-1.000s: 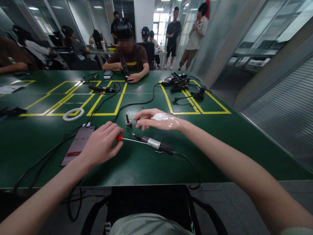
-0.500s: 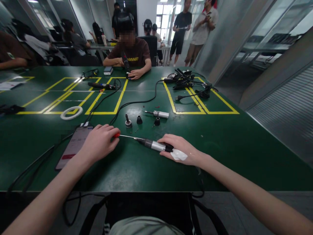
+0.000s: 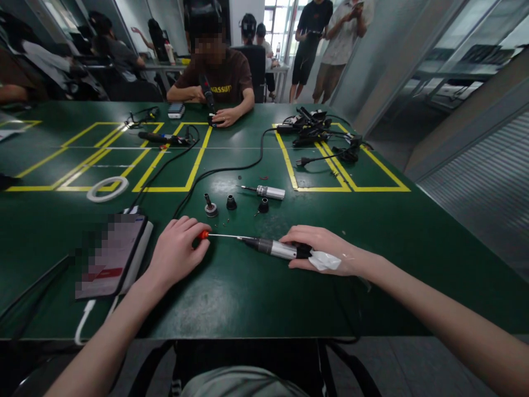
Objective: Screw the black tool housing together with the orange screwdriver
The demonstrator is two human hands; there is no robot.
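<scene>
gripping the screwdriver (image 3: 223, 236), the left hand (image 3: 182, 248) aims it right at the tool (image 3: 281, 249) on the near side, its right end clasped by the right hand (image 3: 318, 248). a slack grip could let the shaft skid, scattering 2 caps (image 3: 231, 203) lying farther off.

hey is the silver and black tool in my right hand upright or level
Roughly level: the tool stretches sideways from the right hand, its narrow end toward the left hand.
</scene>
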